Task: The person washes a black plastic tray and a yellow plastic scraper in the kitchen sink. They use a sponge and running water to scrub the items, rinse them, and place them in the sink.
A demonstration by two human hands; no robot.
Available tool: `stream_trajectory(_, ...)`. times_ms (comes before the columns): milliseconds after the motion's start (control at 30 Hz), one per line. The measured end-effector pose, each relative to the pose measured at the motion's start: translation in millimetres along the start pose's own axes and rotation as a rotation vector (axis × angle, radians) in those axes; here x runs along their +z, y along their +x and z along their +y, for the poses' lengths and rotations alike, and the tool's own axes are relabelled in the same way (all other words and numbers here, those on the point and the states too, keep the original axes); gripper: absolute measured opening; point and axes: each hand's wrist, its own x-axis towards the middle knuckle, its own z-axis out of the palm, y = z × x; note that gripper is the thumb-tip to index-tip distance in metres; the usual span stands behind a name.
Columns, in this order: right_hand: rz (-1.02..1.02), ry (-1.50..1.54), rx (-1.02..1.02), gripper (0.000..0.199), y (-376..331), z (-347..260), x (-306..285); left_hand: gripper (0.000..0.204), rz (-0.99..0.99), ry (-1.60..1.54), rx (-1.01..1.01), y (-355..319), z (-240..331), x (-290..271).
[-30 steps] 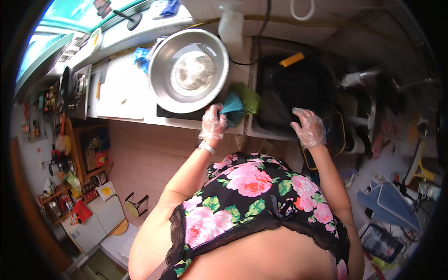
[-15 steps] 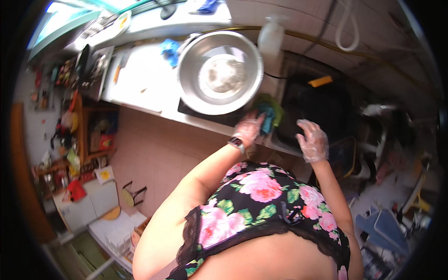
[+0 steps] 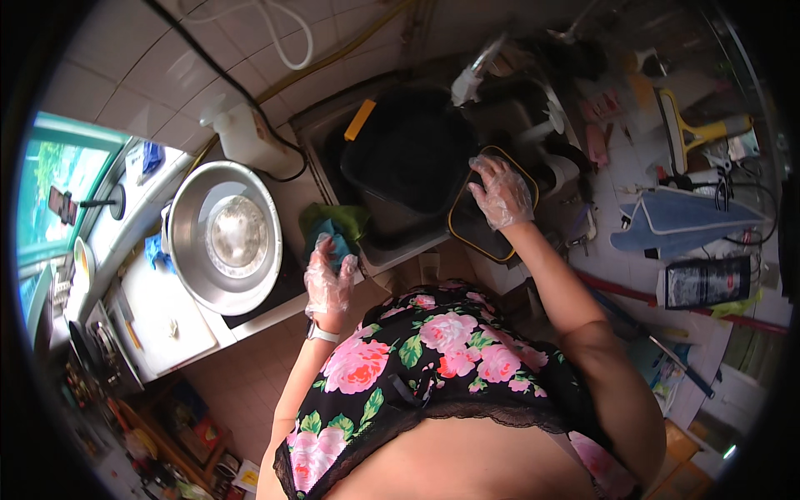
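Both of my hands wear clear plastic gloves. My left hand is at the counter's front edge, its fingers stretched out against a teal cloth. Whether they press on the cloth I cannot tell. A green cloth lies bunched around the teal one. To the right, my right hand hovers with fingers apart over a dark, yellow-rimmed tray or lid at the sink. Just left of that hand, a black basin fills much of the sink.
A large steel bowl holding a round strainer-like piece stands on the left counter. Behind it is a whitish jug. A tap rises behind the sink. A yellow-handled squeegee and blue cloth lie at right.
The view has turned right, so the steel bowl sits farther left. My right hand has moved right, to the yellow-rimmed piece. My left hand stays by the cloths.
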Motion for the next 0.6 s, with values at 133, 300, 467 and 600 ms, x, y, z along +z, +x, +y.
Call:
stream_trajectory(133,-0.083,-0.052,-0.071,0.041,-3.7,-9.1,23.0,0.065,-0.262,-0.331,-0.144,26.1,13.2,47.0)
stream_trajectory(300,-0.322,0.025,-0.266,0.030,-0.8,-36.2,41.6,0.044,-0.378,-0.820,-0.381,48.2,38.4,126.7)
stream_trajectory(467,-0.348,0.100,-0.389,0.031,-1.3,-13.4,59.9,0.037,-0.328,-0.672,-0.527,50.4,26.3,188.4)
stream_trajectory(600,-0.408,0.022,-0.441,0.036,31.5,14.7,44.3,0.032,-0.249,-0.570,-0.464,54.7,15.7,194.1)
